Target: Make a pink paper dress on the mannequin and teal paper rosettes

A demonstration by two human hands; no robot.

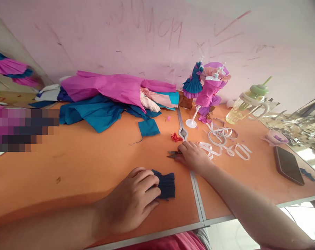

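Two hands: the left hand [136,194] was at lower centre of the frame and the right hand [195,156] just right of centre, both at the orange table [81,166].
Left grip: fingers lay curled over the left part of the dark blue pleated cloth [168,185]; whether they pinched or only pressed it, I could not tell.
Dark blue cloth: it rested on the table at lower centre, its right part uncovered.
Right grip: fingers were closed around the small scissors [176,152], whose blades jutted leftward, tips apart.
Red scraps [175,137]: they lay near the scissors, just above them in the frame.
Teal square [149,127]: it lay near the middle, a thread trailing from it.
White ribbon [244,152]: its loops spread right of centre.
Phone [289,165]: it lay at the right.
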